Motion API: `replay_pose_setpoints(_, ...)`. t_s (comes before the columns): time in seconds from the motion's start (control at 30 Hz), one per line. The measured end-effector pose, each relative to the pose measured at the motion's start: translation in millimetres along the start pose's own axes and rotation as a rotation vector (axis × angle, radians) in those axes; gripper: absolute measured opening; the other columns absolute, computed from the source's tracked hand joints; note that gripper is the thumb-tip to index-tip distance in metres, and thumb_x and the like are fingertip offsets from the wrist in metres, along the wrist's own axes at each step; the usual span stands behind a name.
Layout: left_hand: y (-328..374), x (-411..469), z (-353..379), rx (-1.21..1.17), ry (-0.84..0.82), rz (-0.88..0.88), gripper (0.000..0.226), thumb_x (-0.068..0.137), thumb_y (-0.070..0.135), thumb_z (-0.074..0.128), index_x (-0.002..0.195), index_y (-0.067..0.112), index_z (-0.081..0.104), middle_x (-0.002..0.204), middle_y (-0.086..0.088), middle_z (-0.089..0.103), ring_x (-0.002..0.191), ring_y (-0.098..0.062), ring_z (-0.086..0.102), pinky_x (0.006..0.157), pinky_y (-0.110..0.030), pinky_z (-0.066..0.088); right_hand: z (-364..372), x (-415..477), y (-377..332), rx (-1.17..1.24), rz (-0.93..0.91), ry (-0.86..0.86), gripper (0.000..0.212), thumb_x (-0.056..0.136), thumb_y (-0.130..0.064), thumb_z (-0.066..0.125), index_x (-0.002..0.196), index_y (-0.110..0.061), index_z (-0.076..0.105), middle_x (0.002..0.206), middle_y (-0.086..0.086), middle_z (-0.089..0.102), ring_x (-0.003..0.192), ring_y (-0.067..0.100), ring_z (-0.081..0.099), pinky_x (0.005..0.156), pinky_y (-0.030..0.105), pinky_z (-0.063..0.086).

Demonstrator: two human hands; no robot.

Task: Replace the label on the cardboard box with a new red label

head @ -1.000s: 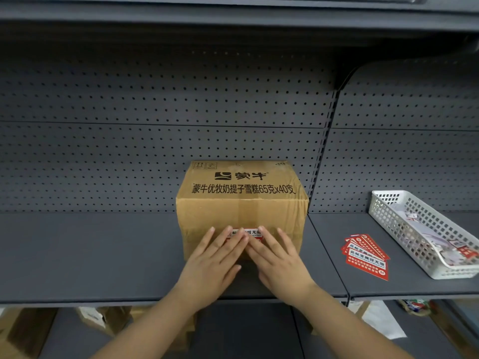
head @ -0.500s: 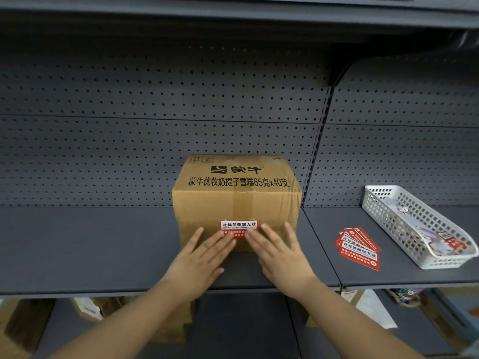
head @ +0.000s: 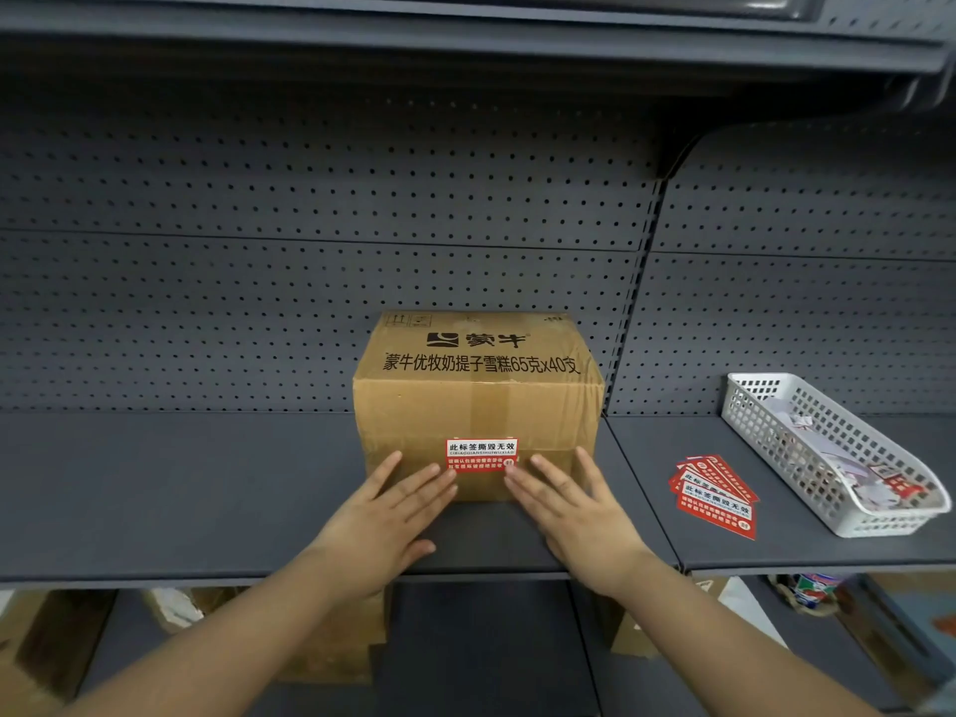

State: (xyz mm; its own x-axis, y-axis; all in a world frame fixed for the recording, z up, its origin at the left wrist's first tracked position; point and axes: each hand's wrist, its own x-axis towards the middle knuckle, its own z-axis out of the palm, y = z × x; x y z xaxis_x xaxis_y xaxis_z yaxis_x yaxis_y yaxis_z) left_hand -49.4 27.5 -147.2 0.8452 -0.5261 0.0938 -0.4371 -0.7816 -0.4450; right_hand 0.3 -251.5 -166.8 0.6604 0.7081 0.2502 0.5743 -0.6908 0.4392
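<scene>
A brown cardboard box (head: 478, 401) with black print stands on the grey shelf (head: 181, 483), slightly right of centre. A red and white label (head: 481, 454) sticks flat on the lower middle of its front face. My left hand (head: 385, 514) lies open just left of the label, fingers spread, fingertips at the box front. My right hand (head: 574, 501) mirrors it on the right, its fingertips close to the label's right edge. Neither hand holds anything.
A fanned stack of red labels (head: 716, 496) lies on the neighbouring shelf section to the right. Beyond it stands a white perforated basket (head: 765, 421) holding paper scraps. A pegboard back wall rises behind. More cardboard boxes (head: 331, 649) sit on the level below.
Both hands have slid down and apart off the label, uncovering it fully. The box and the label have stayed in place.
</scene>
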Motion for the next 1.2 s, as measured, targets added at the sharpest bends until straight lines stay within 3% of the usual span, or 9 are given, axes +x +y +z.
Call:
replay_pose_setpoints(0.1, 19.8, 13.2, -7.8, 0.006, -0.029, 0.044, 0.067, 0.096, 0.053, 0.008, 0.148, 0.017, -0.016, 0.154, 0.001, -0.025, 0.142, -0.017, -0.026, 0.107, -0.047, -0.028, -4.6, 12.6, -18.7, -0.053, -0.075, -0.039, 0.077, 0.087, -0.038, 0.054, 0.149, -0.017, 0.015, 0.159, -0.001, 0.009, 0.147, 0.022, -0.002, 0.113, 0.061, -0.004)
replay_pose_setpoints(0.2, 22.0, 21.2, -2.0, -0.021, 0.003, -0.026, 0.068, 0.096, 0.053, 0.008, 0.148, 0.016, -0.013, 0.157, 0.001, -0.018, 0.143, -0.016, -0.022, 0.108, -0.048, -0.029, -5.2, 18.4, -17.8, -0.050, 0.004, -0.076, 0.068, 0.089, -0.043, 0.048, 0.148, -0.019, 0.023, 0.157, -0.004, 0.021, 0.145, 0.020, -0.001, 0.112, 0.060, -0.014)
replay_pose_setpoints(0.4, -10.3, -18.9, 18.7, -0.035, -0.072, -0.112, 0.068, 0.092, 0.055, 0.002, 0.146, 0.018, -0.017, 0.158, 0.004, -0.016, 0.140, -0.017, -0.022, 0.107, -0.049, -0.026, 0.1, -15.6, 33.2, -0.033, 0.072, -0.059, 0.061, 0.089, -0.039, 0.033, 0.147, -0.021, 0.025, 0.152, -0.007, 0.036, 0.143, 0.021, 0.014, 0.114, 0.061, -0.003)
replay_pose_setpoints(0.53, -2.0, -17.4, 8.7, -0.069, -0.070, -0.087, 0.071, 0.094, 0.055, 0.007, 0.149, 0.011, 0.018, 0.158, -0.004, 0.020, 0.145, -0.019, 0.012, 0.114, -0.052, -0.003, -14.4, -12.1, 19.6, 0.012, 0.037, 0.016, 0.061, 0.093, -0.036, 0.030, 0.149, -0.018, 0.018, 0.157, -0.002, 0.026, 0.145, 0.022, 0.020, 0.113, 0.058, 0.007)
replay_pose_setpoints(0.6, 6.7, -2.2, -1.6, -0.077, 0.009, -0.057, 0.071, 0.094, 0.055, 0.017, 0.149, 0.010, 0.020, 0.157, -0.005, 0.019, 0.145, -0.020, 0.013, 0.115, -0.051, 0.002, -27.2, 4.0, 5.1, 0.018, 0.023, 0.068, 0.061, 0.093, -0.035, 0.033, 0.149, -0.017, 0.020, 0.157, -0.002, 0.022, 0.144, 0.021, 0.021, 0.112, 0.057, 0.011)
replay_pose_setpoints(0.7, 14.6, 23.4, -16.1, -0.027, 0.091, -0.096, 0.073, 0.093, 0.054, 0.015, 0.151, 0.012, 0.004, 0.160, -0.004, 0.002, 0.146, -0.018, -0.004, 0.117, -0.053, -0.005, -32.7, 27.1, -9.2, 0.000, 0.021, 0.059, 0.066, 0.089, -0.037, 0.049, 0.147, -0.017, 0.025, 0.156, -0.002, 0.026, 0.145, 0.022, 0.022, 0.112, 0.059, 0.008)
replay_pose_setpoints(0.93, -5.8, 11.8, -12.8, 0.055, 0.052, -0.146, 0.069, 0.097, 0.052, 0.014, 0.145, 0.018, -0.021, 0.154, 0.003, -0.023, 0.137, -0.015, -0.026, 0.110, -0.052, -0.022, -27.1, 8.6, 15.0, -0.049, 0.134, 0.006, 0.073, 0.086, -0.038, 0.057, 0.148, -0.021, 0.023, 0.155, -0.007, 0.022, 0.146, 0.022, 0.012, 0.113, 0.063, 0.003)
replay_pose_setpoints(1.1, -9.1, 4.7, -11.3, 0.079, 0.011, -0.158, 0.070, 0.096, 0.053, 0.014, 0.147, 0.016, -0.016, 0.156, 0.000, -0.019, 0.139, -0.016, -0.024, 0.109, -0.052, -0.024, -27.3, 3.1, 20.3, -0.036, 0.157, -0.031, 0.078, 0.084, -0.035, 0.060, 0.149, -0.020, 0.019, 0.156, -0.005, 0.018, 0.146, 0.023, 0.006, 0.113, 0.064, 0.002)
replay_pose_setpoints(1.2, -8.5, 0.0, -13.1, 0.044, 0.110, -0.192, 0.068, 0.095, 0.050, 0.020, 0.150, 0.015, 0.002, 0.160, -0.003, 0.005, 0.145, -0.019, -0.003, 0.115, -0.055, -0.011, -28.5, -4.2, 13.2, 0.101, 0.121, 0.039, 0.082, 0.083, -0.030, 0.060, 0.150, -0.023, 0.013, 0.159, -0.008, 0.014, 0.147, 0.024, -0.004, 0.113, 0.062, -0.002)
